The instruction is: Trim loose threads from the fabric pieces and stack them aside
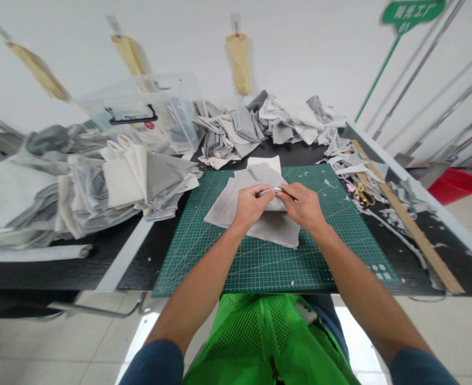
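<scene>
My left hand (250,203) and my right hand (302,204) meet over the middle of the cutting mat, fingers closed in a pinch. Between them they grip the raised edge of a light grey piece of cloth (276,203). A small pale, shiny bit shows at the fingertips; whether it is a fold or a small tool I cannot make out. Under the hands, another grey cloth piece (223,206) lies flat and slanted on the green cutting mat (203,256). A whitish cloth piece (273,162) sticks out behind.
Heaped grey and cream cloths (127,182) lie left, and a cloth pile (239,128) lies at the back. A clear plastic bin (139,112) stands back left. Right of the mat are gold-handled scissors (364,197), a wooden ruler (416,235) and scraps. A red bucket (456,186) stands beyond.
</scene>
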`<action>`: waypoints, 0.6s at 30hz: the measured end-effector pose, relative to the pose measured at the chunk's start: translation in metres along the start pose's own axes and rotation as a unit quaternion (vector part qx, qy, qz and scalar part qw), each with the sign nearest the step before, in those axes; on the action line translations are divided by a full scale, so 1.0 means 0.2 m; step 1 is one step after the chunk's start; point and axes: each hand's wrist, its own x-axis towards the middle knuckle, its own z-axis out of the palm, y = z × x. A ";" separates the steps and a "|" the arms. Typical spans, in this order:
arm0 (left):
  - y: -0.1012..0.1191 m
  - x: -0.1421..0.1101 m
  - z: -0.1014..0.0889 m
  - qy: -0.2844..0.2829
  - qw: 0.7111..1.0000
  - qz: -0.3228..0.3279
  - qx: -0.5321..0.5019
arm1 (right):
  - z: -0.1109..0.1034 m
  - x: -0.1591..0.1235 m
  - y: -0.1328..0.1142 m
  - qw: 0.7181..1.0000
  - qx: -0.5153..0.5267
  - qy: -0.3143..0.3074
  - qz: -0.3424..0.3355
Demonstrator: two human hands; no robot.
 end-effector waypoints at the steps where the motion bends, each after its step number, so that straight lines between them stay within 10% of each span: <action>1: 0.00 0.00 0.00 0.001 1.000 0.000 0.000 | 0.00 0.00 0.00 1.000 0.010 0.006 0.006; 18: 0.02 -0.01 0.01 0.020 0.997 0.056 0.047 | -0.01 0.01 -0.02 0.999 0.035 -0.005 0.033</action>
